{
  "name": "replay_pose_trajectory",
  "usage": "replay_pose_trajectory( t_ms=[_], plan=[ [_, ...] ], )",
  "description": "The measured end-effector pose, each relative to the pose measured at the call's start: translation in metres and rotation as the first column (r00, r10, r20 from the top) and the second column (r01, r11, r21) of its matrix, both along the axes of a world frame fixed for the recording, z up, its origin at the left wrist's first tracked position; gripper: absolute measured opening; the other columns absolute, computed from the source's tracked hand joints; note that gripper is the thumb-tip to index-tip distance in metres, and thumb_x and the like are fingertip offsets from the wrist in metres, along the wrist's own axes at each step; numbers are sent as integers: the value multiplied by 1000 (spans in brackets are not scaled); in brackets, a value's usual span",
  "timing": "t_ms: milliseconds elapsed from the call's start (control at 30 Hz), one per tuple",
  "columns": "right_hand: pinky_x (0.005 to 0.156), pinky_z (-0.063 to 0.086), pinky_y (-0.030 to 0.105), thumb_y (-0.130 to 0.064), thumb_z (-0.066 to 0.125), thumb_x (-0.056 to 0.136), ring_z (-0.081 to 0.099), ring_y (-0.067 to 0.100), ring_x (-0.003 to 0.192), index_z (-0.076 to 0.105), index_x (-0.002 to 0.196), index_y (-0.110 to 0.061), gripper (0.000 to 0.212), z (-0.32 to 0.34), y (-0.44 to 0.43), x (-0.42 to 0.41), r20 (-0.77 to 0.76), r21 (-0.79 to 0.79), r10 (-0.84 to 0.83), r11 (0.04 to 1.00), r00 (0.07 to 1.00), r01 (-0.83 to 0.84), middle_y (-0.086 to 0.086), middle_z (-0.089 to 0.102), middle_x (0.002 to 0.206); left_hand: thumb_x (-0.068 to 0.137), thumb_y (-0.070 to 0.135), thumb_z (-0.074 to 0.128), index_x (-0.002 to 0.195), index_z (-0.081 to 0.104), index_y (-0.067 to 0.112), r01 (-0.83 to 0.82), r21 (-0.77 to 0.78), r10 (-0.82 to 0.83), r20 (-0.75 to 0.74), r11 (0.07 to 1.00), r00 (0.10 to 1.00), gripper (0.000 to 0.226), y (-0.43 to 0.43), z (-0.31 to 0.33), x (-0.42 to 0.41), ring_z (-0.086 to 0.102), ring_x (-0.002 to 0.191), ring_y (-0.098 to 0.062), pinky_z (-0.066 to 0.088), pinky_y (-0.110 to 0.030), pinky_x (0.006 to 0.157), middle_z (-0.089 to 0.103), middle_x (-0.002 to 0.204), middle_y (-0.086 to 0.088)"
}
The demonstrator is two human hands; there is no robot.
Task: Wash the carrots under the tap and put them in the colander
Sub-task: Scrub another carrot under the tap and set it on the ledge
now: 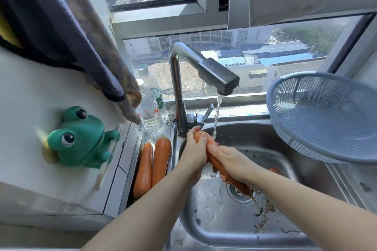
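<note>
Over the steel sink (214,230) I hold one long carrot (217,164) slanting down to the right. My left hand (194,149) grips its thick top end and my right hand (232,162) wraps around its middle. Water runs from the tap (218,76) onto the carrot between my hands. Two more carrots (153,164) lie side by side on the ledge left of the sink. A blue-grey mesh colander (326,116) stands tilted at the right of the sink, with nothing visible inside.
Two plastic water bottles (150,106) stand behind the carrots by the tap's base. A green frog figure (81,138) sticks to the left wall under hanging cloths (71,26). Bits of peel lie around the drain (239,191). A window sill runs behind the sink.
</note>
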State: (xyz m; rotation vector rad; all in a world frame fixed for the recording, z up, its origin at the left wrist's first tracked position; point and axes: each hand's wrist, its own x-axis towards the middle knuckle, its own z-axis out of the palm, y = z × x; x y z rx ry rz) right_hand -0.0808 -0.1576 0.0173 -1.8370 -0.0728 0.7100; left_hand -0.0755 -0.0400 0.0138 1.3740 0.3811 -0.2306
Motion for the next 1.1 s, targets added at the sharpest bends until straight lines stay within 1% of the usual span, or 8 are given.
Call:
replay_pose_trajectory(
  t_ms=[100,267,500,667,767,900,1000,1100],
  plan=[
    [42,40,25,-67,33,90,48,16,42,62,78,-8,68,1,5,-2,-53,23,-124,992,991,125,9,58,61,105,25,34,126,39,33,42,27,-44,45,999,998,23,0,1,0,56,96,-12,52,-38,91,51,104,7],
    [40,42,22,-60,22,97,48,16,42,59,96,-3,67,1,-2,-2,-272,182,-59,977,960,111,9,56,60,103,31,39,114,52,21,-64,-90,63,-21,994,998,20,4,-2,3,58,79,-17,48,-30,66,62,94,-5],
    [52,50,28,-32,54,95,57,14,53,50,95,-9,24,-3,-2,-10,60,6,149,989,987,-150,5,58,76,92,23,54,69,59,11,-324,-300,213,-348,897,913,27,1,9,15,58,60,-17,49,-30,61,62,49,-4],
    [58,56,32,-12,66,74,66,18,65,53,94,-10,24,-15,-2,-5,199,-348,56,937,978,17,5,62,85,96,29,56,77,57,15,-246,-223,174,-299,943,938,24,-13,6,20,55,62,-14,47,-29,61,60,63,-2],
    [44,47,29,-7,66,77,55,15,48,62,83,-4,7,-12,1,1,62,-184,-96,977,993,106,8,61,67,97,30,53,107,49,23,-80,46,84,-88,996,993,13,-21,4,14,55,83,-13,47,-30,69,56,97,-1],
    [41,36,21,-6,59,83,42,11,40,58,80,-4,5,0,-12,8,-242,67,-23,997,970,40,3,49,54,96,18,55,147,21,30,177,42,-179,61,983,982,63,-1,-7,0,55,110,-18,51,-31,88,45,131,-4],
    [42,38,20,-2,55,86,42,9,40,54,82,-6,6,4,-18,12,-377,130,50,992,925,-1,2,48,57,80,9,71,149,11,39,333,-32,-330,68,942,941,96,13,-14,-4,57,119,-26,48,-39,100,41,140,-10],
    [47,41,23,3,57,82,45,11,44,52,84,-6,10,3,-8,14,-331,55,54,998,942,-38,5,49,61,82,4,72,142,22,35,297,-1,-296,62,955,953,85,13,-8,-3,61,110,-24,53,-36,92,46,128,-9]
  ],
)
